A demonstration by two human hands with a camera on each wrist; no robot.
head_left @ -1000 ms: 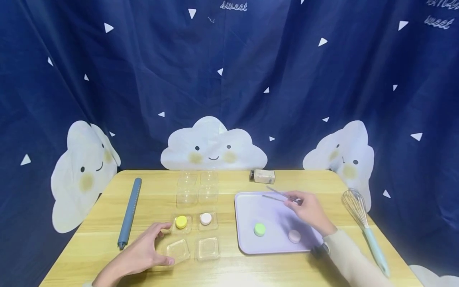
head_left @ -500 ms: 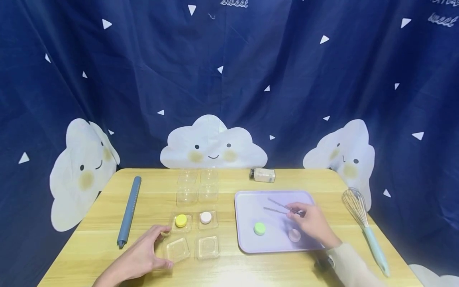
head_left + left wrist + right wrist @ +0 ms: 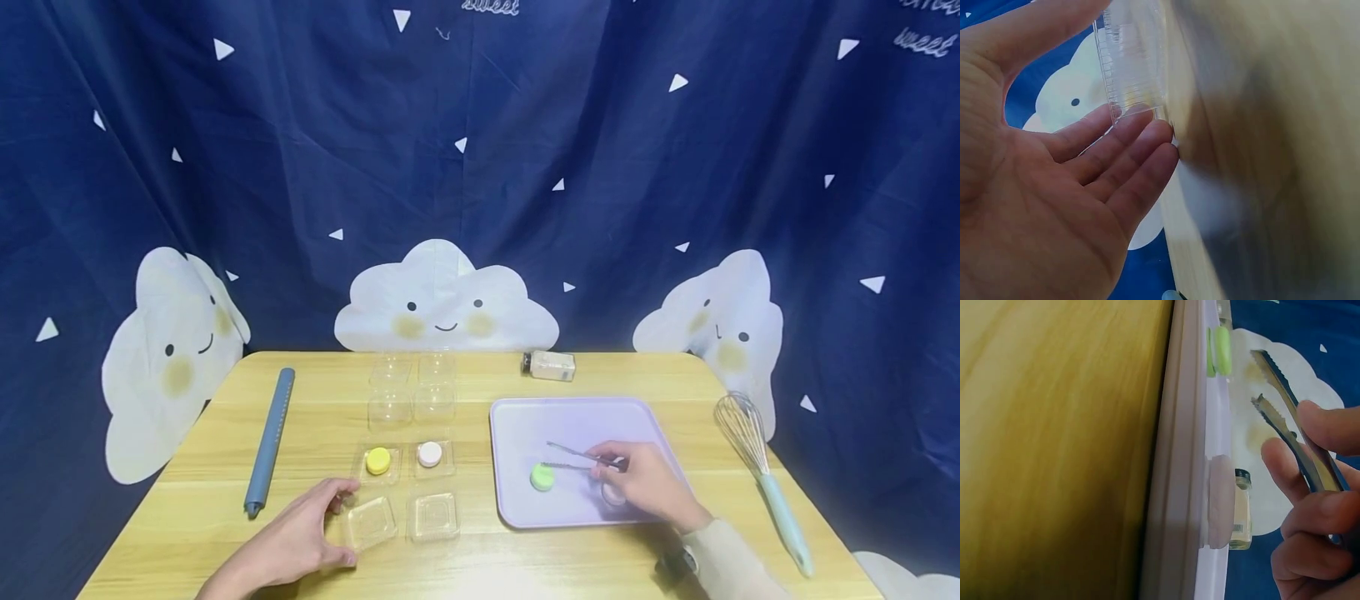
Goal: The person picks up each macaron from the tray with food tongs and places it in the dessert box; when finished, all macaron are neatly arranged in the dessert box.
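My right hand [image 3: 651, 483] holds small metal tongs [image 3: 1300, 434] over the lilac tray [image 3: 517, 508]. The tongs' serrated arms are spread, with nothing between them, and in the head view one tip overlaps the green macaron [image 3: 542, 477]. A pale pink macaron [image 3: 1221, 501] lies on the tray, partly hidden by my hand in the head view. My left hand [image 3: 296, 533] holds a clear plastic box base [image 3: 371, 523] at its left side, thumb at the near end and fingers at the far end. Just beyond, a yellow macaron [image 3: 378, 461] and a whitish one [image 3: 430, 454] sit in two other clear bases.
Another clear base [image 3: 434, 517] lies right of the held one. Clear lids [image 3: 412, 392] stand farther back. A blue rolling pin [image 3: 270, 442] lies at the left, a whisk [image 3: 765, 475] at the right, and a dark-capped jar [image 3: 550, 366] on its side behind the tray.
My right hand has come down and nearer with the tongs, from the tray's back part to beside the green macaron. My left hand has stayed nearly still at the clear base.
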